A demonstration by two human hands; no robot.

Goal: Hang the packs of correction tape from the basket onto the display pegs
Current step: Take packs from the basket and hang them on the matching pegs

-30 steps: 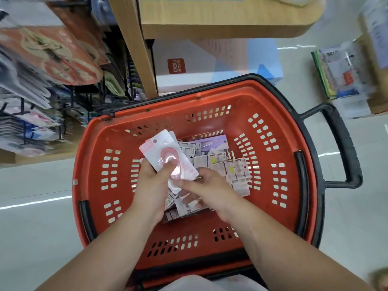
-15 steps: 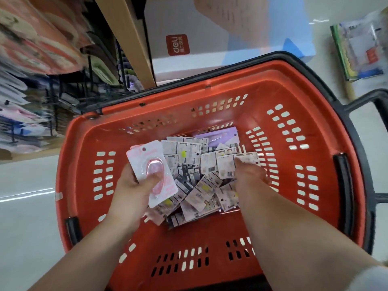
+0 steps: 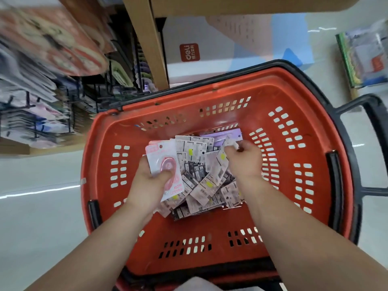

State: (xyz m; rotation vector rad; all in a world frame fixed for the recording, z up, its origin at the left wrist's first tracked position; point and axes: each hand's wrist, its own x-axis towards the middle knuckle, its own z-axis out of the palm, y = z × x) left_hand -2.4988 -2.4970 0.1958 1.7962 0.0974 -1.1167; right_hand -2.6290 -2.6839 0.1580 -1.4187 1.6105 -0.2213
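Over the red perforated plastic basket (image 3: 304,114), the left hand (image 3: 150,183) clasped a pink-and-white carded pack of correction tape (image 3: 160,162) by its lower half while the right hand (image 3: 245,162) pinched a white pack (image 3: 231,143) off the heap (image 3: 201,185): light, stiff, slick cards, probably best gripped at an edge.

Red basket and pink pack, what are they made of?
Red basket: looks like hard moulded plastic, slightly glossy, with slotted walls. Pink pack, held in the left hand: seemingly printed card under a clear, shiny plastic bubble.

Basket (image 3: 210,225) top open, near floor bare; pack pile (image 3: 201,185) ctr; crowded peg rack (image 3: 63,114) L.
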